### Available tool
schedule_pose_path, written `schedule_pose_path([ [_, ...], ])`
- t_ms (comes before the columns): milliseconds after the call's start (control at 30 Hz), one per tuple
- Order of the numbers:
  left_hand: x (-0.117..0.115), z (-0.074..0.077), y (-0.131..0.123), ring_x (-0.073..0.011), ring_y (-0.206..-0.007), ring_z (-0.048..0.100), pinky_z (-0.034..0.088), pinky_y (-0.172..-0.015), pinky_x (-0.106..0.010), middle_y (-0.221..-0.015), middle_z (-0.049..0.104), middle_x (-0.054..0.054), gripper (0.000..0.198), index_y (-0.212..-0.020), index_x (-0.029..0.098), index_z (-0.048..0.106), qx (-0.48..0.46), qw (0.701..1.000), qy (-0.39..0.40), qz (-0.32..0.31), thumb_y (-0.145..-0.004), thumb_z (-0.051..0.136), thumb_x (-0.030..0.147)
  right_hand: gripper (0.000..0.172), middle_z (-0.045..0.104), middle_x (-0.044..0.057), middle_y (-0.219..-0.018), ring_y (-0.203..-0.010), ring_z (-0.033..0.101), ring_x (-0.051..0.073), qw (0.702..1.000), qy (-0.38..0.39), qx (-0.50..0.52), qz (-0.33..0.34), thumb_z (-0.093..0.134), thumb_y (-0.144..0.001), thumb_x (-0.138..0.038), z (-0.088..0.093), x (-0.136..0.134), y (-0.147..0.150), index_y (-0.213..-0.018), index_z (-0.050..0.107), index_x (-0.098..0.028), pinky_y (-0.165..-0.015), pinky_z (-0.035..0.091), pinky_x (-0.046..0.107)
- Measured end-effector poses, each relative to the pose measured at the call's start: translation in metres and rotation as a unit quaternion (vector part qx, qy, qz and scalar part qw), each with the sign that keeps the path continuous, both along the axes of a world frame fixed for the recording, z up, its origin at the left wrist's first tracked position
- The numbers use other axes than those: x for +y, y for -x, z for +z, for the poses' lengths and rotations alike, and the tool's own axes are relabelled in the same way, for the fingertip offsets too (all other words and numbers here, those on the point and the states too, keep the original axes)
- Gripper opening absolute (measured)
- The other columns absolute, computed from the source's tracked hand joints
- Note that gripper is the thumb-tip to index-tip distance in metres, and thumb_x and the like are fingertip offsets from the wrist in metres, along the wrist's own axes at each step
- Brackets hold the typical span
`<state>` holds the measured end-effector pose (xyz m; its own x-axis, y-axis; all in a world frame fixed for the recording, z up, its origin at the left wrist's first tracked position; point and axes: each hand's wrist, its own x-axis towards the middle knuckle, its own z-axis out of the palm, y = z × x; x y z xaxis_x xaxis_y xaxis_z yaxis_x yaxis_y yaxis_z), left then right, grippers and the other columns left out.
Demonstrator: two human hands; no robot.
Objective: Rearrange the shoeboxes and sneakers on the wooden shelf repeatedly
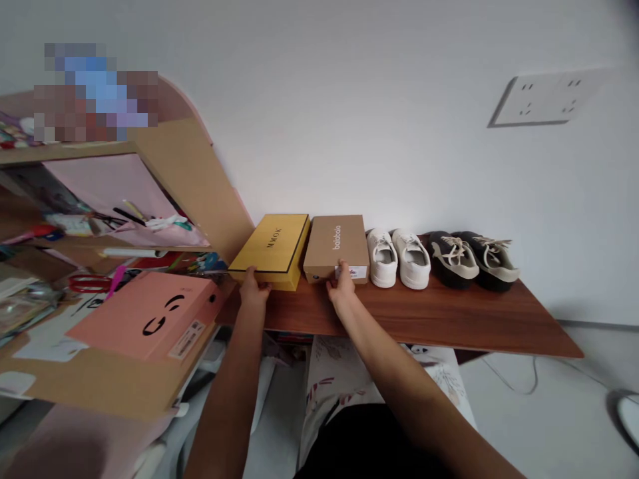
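Observation:
A yellow shoebox (pixel 272 243) marked "MMOK" rests at the left part of the brown wooden shelf (pixel 424 319). My left hand (pixel 253 287) is closed on its front edge, fingers partly hidden against the box. Just right of it, separated by a narrow gap, lies a brown cardboard shoebox (pixel 335 239) marked "balabala". My right hand (pixel 343 285) grips that box at its front, beside a white label, with a finger up at the lid's edge. Both boxes lie flat with their lids on.
White sneakers (pixel 399 259) and dark shoes with beige laces (pixel 472 259) stand in pairs along the shelf. At left, a pink box (pixel 150 313) lies on a cluttered desk (pixel 124 382). A wall socket panel (pixel 539 100) is at upper right.

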<state>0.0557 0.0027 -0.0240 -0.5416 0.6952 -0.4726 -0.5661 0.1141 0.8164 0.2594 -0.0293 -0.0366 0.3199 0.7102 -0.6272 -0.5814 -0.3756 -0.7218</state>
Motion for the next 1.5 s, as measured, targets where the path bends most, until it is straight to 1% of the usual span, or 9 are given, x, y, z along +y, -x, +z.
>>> schedule_pose_path([
  [133,-0.013,0.004,-0.007,-0.0187,-0.092,0.061,0.054,-0.080,-0.036,-0.104,0.062,-0.005,0.029,-0.096,0.022,0.051,0.169,0.977,-0.121,0.047,-0.073,0.068,0.026,0.063,0.059,0.013,-0.131,-0.113,0.063,0.020,0.995,-0.028,-0.063,-0.072,0.055,-0.089,-0.052,0.005,-0.016,0.003,-0.138,0.031,-0.020,-0.086,0.058,0.033],
  [267,-0.027,0.012,0.003,-0.0279,-0.102,0.060,0.049,-0.096,-0.047,-0.104,0.061,-0.011,0.041,-0.089,0.021,0.050,0.487,0.859,-0.151,0.045,-0.065,0.077,0.041,0.073,0.056,0.014,-0.130,-0.117,0.057,0.023,0.945,-0.150,-0.284,-0.057,0.066,-0.085,-0.045,0.016,-0.036,0.002,-0.140,0.025,-0.019,-0.098,0.051,0.037],
  [400,-0.032,0.010,0.018,-0.0365,-0.114,0.053,0.042,-0.104,-0.053,-0.108,0.057,-0.016,0.039,-0.086,0.022,0.049,0.704,0.689,-0.156,-0.071,-0.070,0.075,0.045,0.056,0.052,0.019,-0.125,-0.120,0.048,0.032,0.759,-0.231,-0.604,0.082,0.063,-0.089,-0.039,0.028,-0.042,-0.008,-0.134,0.040,-0.015,-0.100,0.043,0.044],
  [500,-0.029,-0.003,0.024,-0.0366,-0.111,0.054,0.041,-0.101,-0.053,-0.104,0.057,-0.017,0.019,-0.087,0.021,0.052,0.774,0.597,-0.143,-0.156,-0.082,0.060,0.037,0.035,0.053,0.018,-0.119,-0.110,0.049,0.032,0.617,-0.220,-0.730,0.195,0.047,-0.098,-0.029,0.025,-0.037,-0.016,-0.130,0.050,-0.017,-0.093,0.042,0.043],
  [667,-0.026,-0.033,0.029,-0.0329,-0.099,0.055,0.046,-0.092,-0.048,-0.094,0.057,-0.014,0.007,-0.085,0.022,0.056,0.825,0.498,-0.111,-0.244,-0.085,0.050,0.025,0.031,0.055,0.014,-0.115,-0.099,0.048,0.026,0.514,-0.191,-0.787,0.283,0.035,-0.102,-0.020,-0.010,-0.033,-0.020,-0.122,0.057,-0.022,-0.084,0.039,0.037],
  [867,-0.031,-0.051,0.027,-0.0299,-0.094,0.056,0.046,-0.090,-0.043,-0.091,0.057,-0.012,0.009,-0.083,0.023,0.059,0.825,0.455,-0.100,-0.319,-0.086,0.050,0.023,0.032,0.057,0.011,-0.107,-0.095,0.049,0.024,0.503,-0.170,-0.794,0.297,0.031,-0.102,-0.016,-0.042,-0.041,-0.019,-0.112,0.060,-0.024,-0.081,0.038,0.035],
  [1000,-0.030,-0.056,0.025,-0.0306,-0.096,0.057,0.045,-0.093,-0.044,-0.092,0.058,-0.013,0.008,-0.085,0.022,0.057,0.804,0.471,-0.124,-0.342,-0.087,0.053,0.029,0.031,0.056,0.012,-0.111,-0.097,0.050,0.024,0.514,-0.149,-0.786,0.311,0.032,-0.103,-0.018,-0.045,-0.043,-0.021,-0.115,0.059,-0.025,-0.081,0.037,0.035],
  [1200,-0.040,-0.062,0.017,-0.0334,-0.106,0.055,0.042,-0.098,-0.048,-0.104,0.060,-0.018,0.017,-0.095,0.020,0.057,0.799,0.519,-0.158,-0.258,-0.090,0.045,0.031,0.032,0.057,0.012,-0.113,-0.097,0.050,0.024,0.517,-0.140,-0.787,0.305,0.031,-0.103,-0.018,-0.045,-0.043,-0.020,-0.118,0.059,-0.026,-0.080,0.038,0.037],
  [1500,-0.064,-0.042,-0.031,-0.0320,-0.122,0.052,0.036,-0.107,-0.050,-0.122,0.058,-0.019,0.027,-0.114,0.017,0.058,0.783,0.547,-0.231,-0.184,-0.091,0.051,0.031,0.030,0.057,0.011,-0.110,-0.094,0.051,0.023,0.539,-0.130,-0.781,0.288,0.033,-0.103,-0.018,-0.046,-0.044,-0.020,-0.116,0.059,-0.026,-0.081,0.039,0.036],
])
